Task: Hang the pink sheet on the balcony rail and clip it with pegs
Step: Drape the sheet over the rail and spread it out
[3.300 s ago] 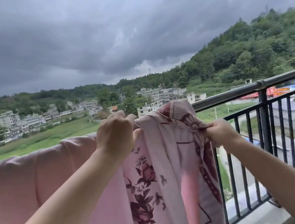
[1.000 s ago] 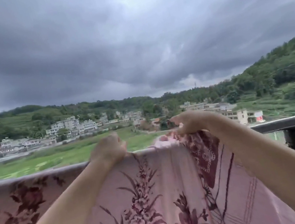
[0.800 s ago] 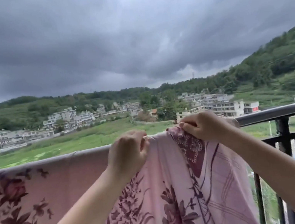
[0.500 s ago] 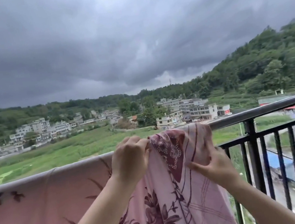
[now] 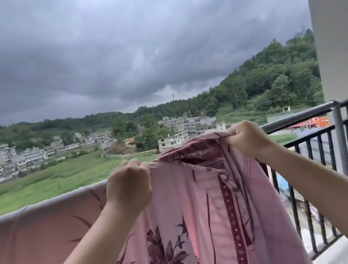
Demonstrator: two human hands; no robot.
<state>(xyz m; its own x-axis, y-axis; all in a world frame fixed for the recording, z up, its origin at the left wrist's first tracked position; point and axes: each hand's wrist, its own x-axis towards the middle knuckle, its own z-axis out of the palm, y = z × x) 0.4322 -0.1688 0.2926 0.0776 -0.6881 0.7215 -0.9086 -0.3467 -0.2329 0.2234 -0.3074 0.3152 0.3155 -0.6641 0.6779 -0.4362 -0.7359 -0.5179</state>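
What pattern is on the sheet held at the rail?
Dark maroon flowers and a banded border on the pink sheet, seen in the head view.

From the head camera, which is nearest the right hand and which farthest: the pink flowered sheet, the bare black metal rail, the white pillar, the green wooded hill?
1. Pink flowered sheet: gripped by the right hand.
2. Bare black metal rail: just to the hand's right.
3. White pillar: at the rail's right end.
4. Green wooded hill: far beyond the balcony.
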